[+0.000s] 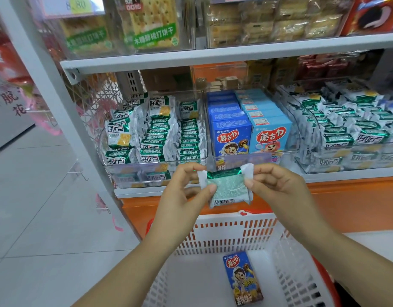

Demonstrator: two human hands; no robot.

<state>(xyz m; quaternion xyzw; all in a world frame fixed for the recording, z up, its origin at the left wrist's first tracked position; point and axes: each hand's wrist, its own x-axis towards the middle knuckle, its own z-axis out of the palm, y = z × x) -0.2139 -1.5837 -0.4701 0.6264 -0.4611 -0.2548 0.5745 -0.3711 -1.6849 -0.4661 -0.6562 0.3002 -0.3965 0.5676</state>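
A small white and green snack packet is held up in front of the shelf, its back with a barcode facing me. My left hand pinches its left edge and my right hand pinches its right edge. Below the hands stands a white shopping basket with a dark blue snack box lying on its floor.
Clear shelf bins hold matching green and white packets, blue and light blue boxes and more packets at the right. The upper shelf carries cracker packs. An orange base panel runs under the shelf. Tiled floor lies to the left.
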